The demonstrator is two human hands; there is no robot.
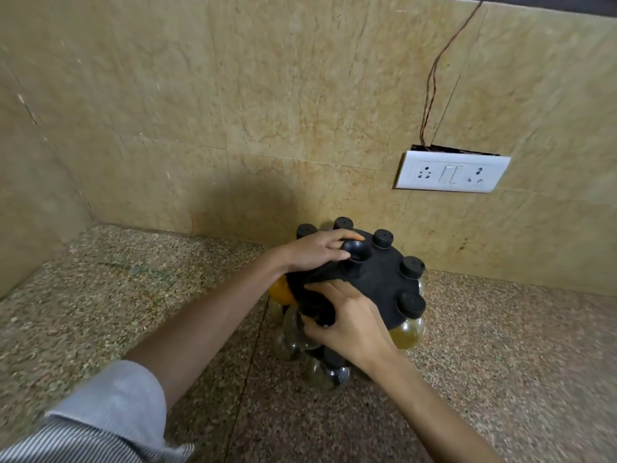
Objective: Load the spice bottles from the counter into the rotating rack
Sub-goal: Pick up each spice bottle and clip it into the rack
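A black round rotating rack [377, 279] stands on the speckled counter near the back wall, with a black knob [356, 253] on top. Several clear spice bottles with black caps [412, 304] hang around its rim; one holds yellow-green spice [407, 334], another orange spice [282, 290]. More clear bottles [325, 375] sit on a lower tier. My left hand [317, 250] rests on the rack's top with its fingers against the knob. My right hand [350, 324] grips a black-capped bottle at the rack's near edge; the bottle's body is hidden by the hand.
The granite counter [133, 312] stretches left and right of the rack. Tiled walls meet in a corner at the left. A white socket plate [452, 175] with loose wires hangs on the back wall above the rack's right side.
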